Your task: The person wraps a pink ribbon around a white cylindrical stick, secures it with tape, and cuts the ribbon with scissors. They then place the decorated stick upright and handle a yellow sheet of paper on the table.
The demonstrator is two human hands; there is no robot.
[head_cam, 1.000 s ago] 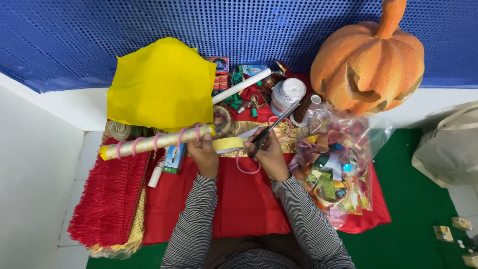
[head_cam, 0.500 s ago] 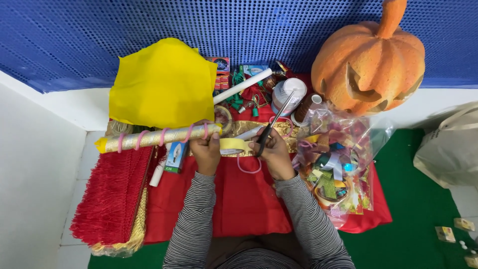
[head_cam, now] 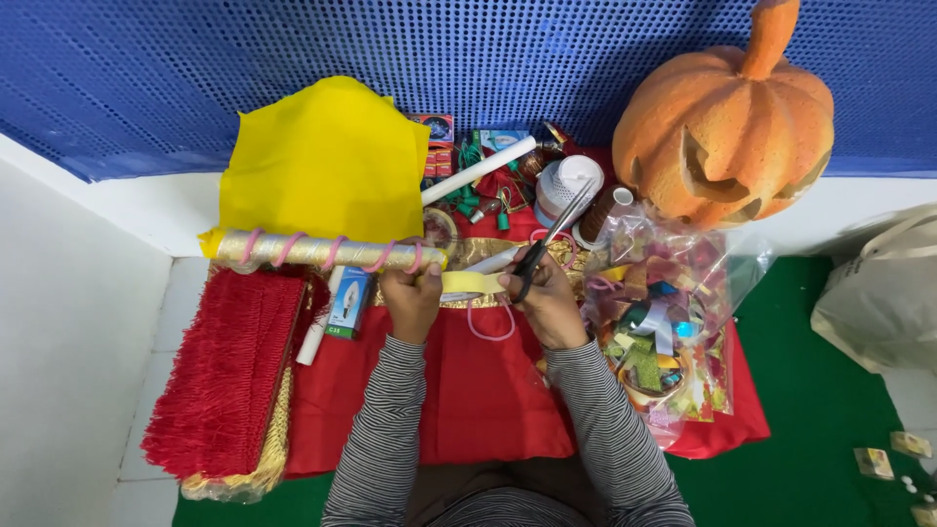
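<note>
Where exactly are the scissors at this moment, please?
In the head view the scissors sit just right of centre, held in the right hand, blades pointing up-right towards the white container, beside the yellow strip held by the left hand.

Both your forearms, in striped sleeves, rise from the bottom edge of the head view and converge toward the middle. Your left hand sits with its back to the camera, fingers curled closed in a grip, thumb side turned toward the other hand. Your right hand lies just beside it, level with it, knuckles up, fingers bent and closed in a grip, wrist angled slightly inward. The two hands are near each other but not touching. Elbows stay low and tucked.
</note>
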